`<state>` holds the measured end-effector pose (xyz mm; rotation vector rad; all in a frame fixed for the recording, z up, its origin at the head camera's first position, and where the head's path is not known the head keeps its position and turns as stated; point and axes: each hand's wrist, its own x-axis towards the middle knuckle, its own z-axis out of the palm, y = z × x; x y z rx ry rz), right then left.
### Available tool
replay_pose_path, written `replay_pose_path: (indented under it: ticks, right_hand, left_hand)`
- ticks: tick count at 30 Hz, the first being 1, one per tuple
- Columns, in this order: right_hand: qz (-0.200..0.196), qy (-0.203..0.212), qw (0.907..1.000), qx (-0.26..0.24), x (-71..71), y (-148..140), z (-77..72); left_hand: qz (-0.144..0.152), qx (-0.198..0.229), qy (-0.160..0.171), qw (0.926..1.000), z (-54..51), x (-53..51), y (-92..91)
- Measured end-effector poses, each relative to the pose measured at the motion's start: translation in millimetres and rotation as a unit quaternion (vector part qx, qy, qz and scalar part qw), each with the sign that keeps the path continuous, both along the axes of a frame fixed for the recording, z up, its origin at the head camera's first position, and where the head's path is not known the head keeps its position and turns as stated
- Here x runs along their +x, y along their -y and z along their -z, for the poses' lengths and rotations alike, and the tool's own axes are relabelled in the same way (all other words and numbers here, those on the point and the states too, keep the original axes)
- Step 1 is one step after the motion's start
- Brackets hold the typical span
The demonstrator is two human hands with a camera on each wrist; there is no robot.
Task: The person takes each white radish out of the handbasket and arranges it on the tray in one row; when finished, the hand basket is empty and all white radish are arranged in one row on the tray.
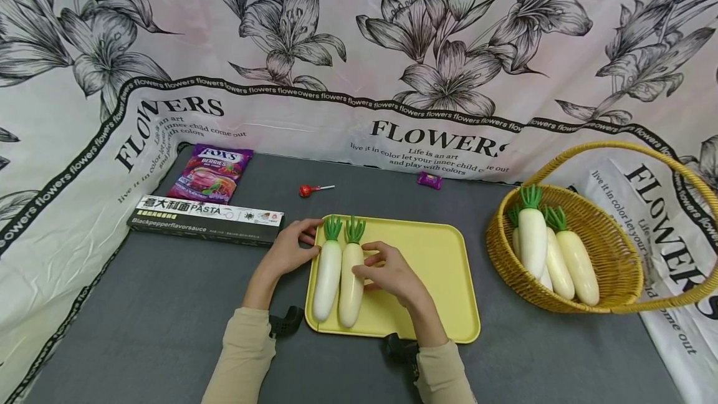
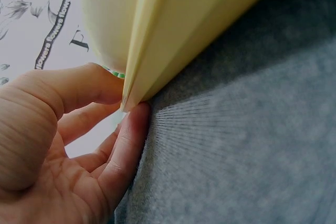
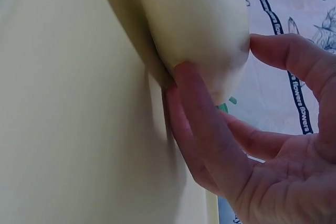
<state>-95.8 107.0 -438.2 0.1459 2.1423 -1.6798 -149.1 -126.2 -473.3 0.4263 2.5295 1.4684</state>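
Radish pair between both hands

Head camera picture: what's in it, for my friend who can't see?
A person's right hand holds a pale radish beside another on a yellow tray; the left hand pinches the tray's edge. More radishes sit in a wicker basket.

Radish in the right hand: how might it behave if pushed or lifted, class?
The cream radish would probably roll sideways, since its body is long and rounded. Its smooth surface may slip in the right hand. The paler radish beside it could block a leftward roll.
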Motion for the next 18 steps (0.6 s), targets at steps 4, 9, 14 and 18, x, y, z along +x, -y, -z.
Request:
replay_pose_path:
  ticks: [4, 9, 14, 18]
  right_hand:
    - [0.008, -0.003, 0.9999, 0.013, 0.3, -1.9, 1.2]
    - [0.023, -0.014, 0.9993, 0.025, 1.2, -3.5, -0.6]
    - [0.017, -0.018, 0.9993, 0.029, 0.2, -2.7, 0.7]
    - [0.003, -0.018, 0.9996, 0.024, 0.6, -1.1, 0.6]
  left_hand:
    - [0.005, 0.003, 0.001, 1.0000, 0.3, 0.0, 0.6]
    - [0.007, 0.003, 0.001, 1.0000, 0.3, -0.4, 0.9]
    - [0.006, 0.003, -0.002, 1.0000, 0.3, -1.1, 1.1]
    - [0.005, 0.002, 0.000, 1.0000, 0.0, -1.4, 1.5]
